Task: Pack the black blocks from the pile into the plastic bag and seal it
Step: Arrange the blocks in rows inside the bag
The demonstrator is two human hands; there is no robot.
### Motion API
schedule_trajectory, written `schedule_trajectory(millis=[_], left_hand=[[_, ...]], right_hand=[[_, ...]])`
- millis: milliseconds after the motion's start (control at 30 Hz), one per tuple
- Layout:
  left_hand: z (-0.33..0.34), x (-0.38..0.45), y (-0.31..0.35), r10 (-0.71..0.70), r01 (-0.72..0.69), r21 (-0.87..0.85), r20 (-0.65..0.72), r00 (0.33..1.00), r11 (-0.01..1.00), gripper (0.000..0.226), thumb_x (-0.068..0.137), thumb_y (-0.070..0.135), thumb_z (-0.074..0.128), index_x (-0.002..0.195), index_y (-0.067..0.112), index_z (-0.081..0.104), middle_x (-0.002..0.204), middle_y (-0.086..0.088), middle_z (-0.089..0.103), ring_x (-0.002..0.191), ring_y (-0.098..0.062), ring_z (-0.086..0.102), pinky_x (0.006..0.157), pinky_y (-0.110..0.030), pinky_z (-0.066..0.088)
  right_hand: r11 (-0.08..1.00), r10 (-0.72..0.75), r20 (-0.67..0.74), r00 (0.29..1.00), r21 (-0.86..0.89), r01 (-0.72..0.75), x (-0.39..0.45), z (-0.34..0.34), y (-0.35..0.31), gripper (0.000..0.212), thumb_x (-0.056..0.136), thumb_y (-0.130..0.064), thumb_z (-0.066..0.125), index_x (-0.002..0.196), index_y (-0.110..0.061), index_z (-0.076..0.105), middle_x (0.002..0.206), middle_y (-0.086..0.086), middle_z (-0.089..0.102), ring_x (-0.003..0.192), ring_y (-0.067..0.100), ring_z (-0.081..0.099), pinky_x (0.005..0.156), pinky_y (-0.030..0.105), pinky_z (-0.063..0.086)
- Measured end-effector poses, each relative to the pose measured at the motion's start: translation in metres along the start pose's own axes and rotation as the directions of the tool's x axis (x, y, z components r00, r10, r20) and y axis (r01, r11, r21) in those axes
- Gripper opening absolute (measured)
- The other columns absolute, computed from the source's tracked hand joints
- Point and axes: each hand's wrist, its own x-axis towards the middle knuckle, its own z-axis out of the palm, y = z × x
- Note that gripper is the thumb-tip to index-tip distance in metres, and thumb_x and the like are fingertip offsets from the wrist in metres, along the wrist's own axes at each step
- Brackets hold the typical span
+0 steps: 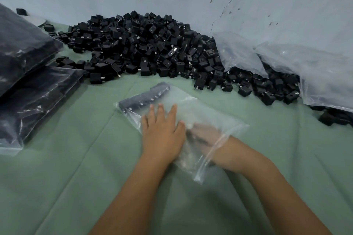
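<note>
Two hands work one plastic bag [210, 120]: left hand [162, 131] flat on top, right hand [204, 135] inside, grip unclear; keep blocks [143, 97] rowed.

Filled bags [28, 74] lie stacked on green cloth [57, 187].

Single head-worn view, facing forward and down, close over green cloth [57, 187]

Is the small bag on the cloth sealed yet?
No, open: the right hand is inside the plastic bag through its mouth; the left hand lies flat on top.
</note>
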Motion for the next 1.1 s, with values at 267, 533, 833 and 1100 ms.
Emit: schedule_trajectory(millis=[267, 533, 833, 1100], left_hand=[[-0.008, 0.002, -0.014, 0.217, -0.265, 0.109, 0.325, 0.920, 0.958, 0.057, 0.098, 0.054, 0.034, 0.151, 0.049, 0.013, 0.165, 0.000, -0.008, 0.150, -0.022, -0.014, 0.119, -0.041, -0.012], [-0.055, 0.009, -0.035, 0.255, -0.184, -0.293, 0.230, 0.939, 0.938, 0.016, 0.092, 0.039, 0.062, 0.096, 0.051, 0.071, 0.110, 0.023, 0.068, 0.101, 0.004, 0.059, 0.094, -0.029, 0.047], [-0.022, 0.009, -0.033, 0.421, -0.415, 0.087, -0.074, 0.904, 0.906, 0.021, 0.094, 0.030, 0.057, 0.111, 0.027, 0.069, 0.105, 0.004, 0.059, 0.099, -0.020, 0.050, 0.080, -0.029, 0.039], [-0.020, 0.012, -0.036, 0.403, -0.383, 0.140, -0.174, 0.898, 0.913, 0.045, 0.085, 0.029, 0.067, 0.129, 0.026, 0.062, 0.136, -0.007, 0.053, 0.128, -0.031, 0.047, 0.106, -0.042, 0.034]], right_hand=[[0.923, -0.197, -0.137, 0.971, 0.309, 0.230, -0.071, -0.086, -0.039, 0.027, 0.086, -0.049, 0.048, 0.092, -0.034, 0.070, 0.080, -0.006, 0.071, 0.071, 0.006, 0.065, 0.065, 0.020, 0.051], [0.942, 0.064, -0.405, 0.912, 0.326, 0.079, 0.009, -0.059, -0.002, 0.015, 0.092, -0.024, 0.057, 0.084, -0.027, 0.069, 0.076, -0.004, 0.066, 0.065, 0.005, 0.056, 0.063, 0.019, 0.042], [0.996, -0.006, -0.494, 0.870, 0.077, 0.050, 0.074, 0.029, 0.004, 0.018, 0.088, -0.025, 0.052, 0.070, -0.024, 0.054, 0.070, -0.008, 0.054, 0.069, 0.011, 0.049, 0.058, 0.029, 0.036], [0.965, -0.093, -0.679, 0.728, 0.120, 0.235, 0.070, 0.029, 0.007, 0.039, 0.084, -0.024, 0.057, 0.123, -0.021, 0.060, 0.120, -0.008, 0.060, 0.113, 0.008, 0.050, 0.099, 0.023, 0.035]])
